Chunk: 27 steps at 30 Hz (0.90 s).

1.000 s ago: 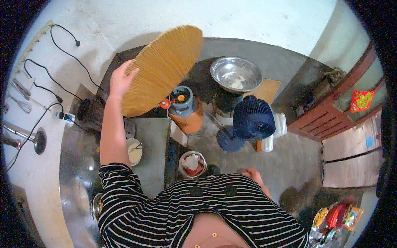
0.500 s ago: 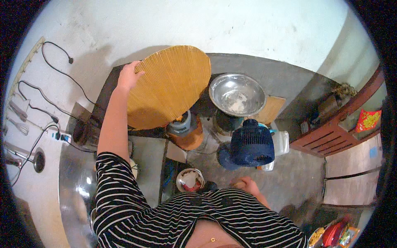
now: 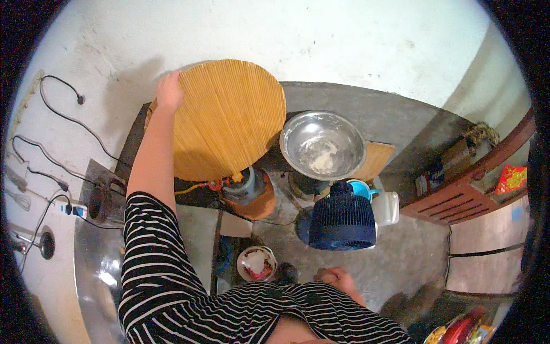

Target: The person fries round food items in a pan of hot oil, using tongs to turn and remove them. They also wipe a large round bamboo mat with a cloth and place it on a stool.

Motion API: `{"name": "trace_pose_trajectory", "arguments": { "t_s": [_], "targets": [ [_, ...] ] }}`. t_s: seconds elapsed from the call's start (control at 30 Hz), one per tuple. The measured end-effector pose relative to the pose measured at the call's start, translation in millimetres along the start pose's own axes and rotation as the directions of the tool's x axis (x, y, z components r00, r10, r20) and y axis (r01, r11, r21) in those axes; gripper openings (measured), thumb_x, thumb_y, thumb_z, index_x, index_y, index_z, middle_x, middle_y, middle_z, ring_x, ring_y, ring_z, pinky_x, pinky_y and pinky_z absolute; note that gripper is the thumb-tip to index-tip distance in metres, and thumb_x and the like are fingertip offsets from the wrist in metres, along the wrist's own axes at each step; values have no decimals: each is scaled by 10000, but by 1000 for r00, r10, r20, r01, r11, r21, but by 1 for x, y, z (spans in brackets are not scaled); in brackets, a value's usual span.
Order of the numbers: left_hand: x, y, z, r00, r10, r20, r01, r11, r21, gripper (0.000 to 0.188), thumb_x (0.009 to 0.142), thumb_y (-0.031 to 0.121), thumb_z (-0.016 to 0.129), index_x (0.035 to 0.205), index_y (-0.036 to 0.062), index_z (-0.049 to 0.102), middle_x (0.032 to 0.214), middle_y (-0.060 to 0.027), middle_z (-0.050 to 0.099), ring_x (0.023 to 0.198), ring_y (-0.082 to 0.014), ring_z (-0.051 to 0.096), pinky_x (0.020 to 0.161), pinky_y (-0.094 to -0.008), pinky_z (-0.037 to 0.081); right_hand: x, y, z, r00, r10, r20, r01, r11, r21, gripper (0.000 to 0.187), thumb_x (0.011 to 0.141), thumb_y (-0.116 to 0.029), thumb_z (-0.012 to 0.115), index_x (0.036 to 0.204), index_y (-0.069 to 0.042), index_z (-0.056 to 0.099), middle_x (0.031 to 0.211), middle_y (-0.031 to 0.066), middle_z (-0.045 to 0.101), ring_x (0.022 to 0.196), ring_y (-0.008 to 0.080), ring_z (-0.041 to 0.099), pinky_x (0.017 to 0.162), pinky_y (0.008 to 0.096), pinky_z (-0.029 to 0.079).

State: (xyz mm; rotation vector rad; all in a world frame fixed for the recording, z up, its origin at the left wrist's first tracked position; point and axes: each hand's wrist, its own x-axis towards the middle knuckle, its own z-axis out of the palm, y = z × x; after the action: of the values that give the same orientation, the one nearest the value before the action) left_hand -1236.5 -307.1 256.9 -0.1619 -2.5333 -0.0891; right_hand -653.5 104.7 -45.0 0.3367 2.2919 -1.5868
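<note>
At the upper left, my left hand (image 3: 170,92) grips the edge of a large round slatted board (image 3: 229,117), yellowish like bamboo or wood. It stands tilted up, close to the wall. Just under its lower edge shows a grey gas cylinder (image 3: 240,186) with an orange valve and hose. My right hand (image 3: 341,280) is low in front of my body, its fingers curled. What it holds, if anything, is too unclear to name. To the right of the board sits a wide metal basin (image 3: 323,146) with white powder or dough residue in it.
A dark blue fan (image 3: 342,221) stands on the floor ahead of my right hand. Near my feet is a bucket (image 3: 256,264) with scraps. Black cables (image 3: 80,120) hang along the left wall. A reddish-brown wooden cabinet (image 3: 452,198) is at the right.
My left hand and the round board have shifted slightly left, uncovering more of the gas cylinder's valve and hose. The view has shifted a little. My right hand stays low and curled.
</note>
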Motion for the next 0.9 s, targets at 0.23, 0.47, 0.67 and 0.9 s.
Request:
{"name": "trace_pose_trajectory", "arguments": {
  "t_s": [0.23,0.47,0.67,0.9],
  "targets": [
    [3,7,14,1000,10,-22,-10,1000,-1,452,821,15,486,1248,159,525,1146,-107,600,1089,-316,535,958,-460,385,3,51,26,982,-152,-114,122,965,-232,358,719,-191,721,1022,-34,612,994,140,629,949,294,610,843,359,473],
    [-24,-5,9,989,-44,-139,38,998,-47,487,802,10,515,1261,174,509,1161,-113,592,1107,-313,523,999,-474,325,6,-11,38,966,-154,-208,119,978,-173,418,677,-180,680,1071,-54,618,1031,166,617,953,361,584,864,413,471],
    [-42,-14,-5,994,-72,-77,58,984,-170,405,814,58,548,1211,136,525,1190,-114,566,1150,-302,492,1010,-459,321,56,-108,72,915,-371,-157,350,925,-147,322,747,-194,689,1020,-35,624,987,150,620,946,294,592,843,381,474],
    [-9,-19,11,995,-60,-78,42,976,-215,397,783,17,575,1169,100,530,1149,-138,575,1124,-316,503,973,-457,359,250,-237,86,673,-726,-140,716,687,-126,293,772,-172,626,1048,-78,656,1011,154,647,944,341,597,851,414,473]
  ]
}}
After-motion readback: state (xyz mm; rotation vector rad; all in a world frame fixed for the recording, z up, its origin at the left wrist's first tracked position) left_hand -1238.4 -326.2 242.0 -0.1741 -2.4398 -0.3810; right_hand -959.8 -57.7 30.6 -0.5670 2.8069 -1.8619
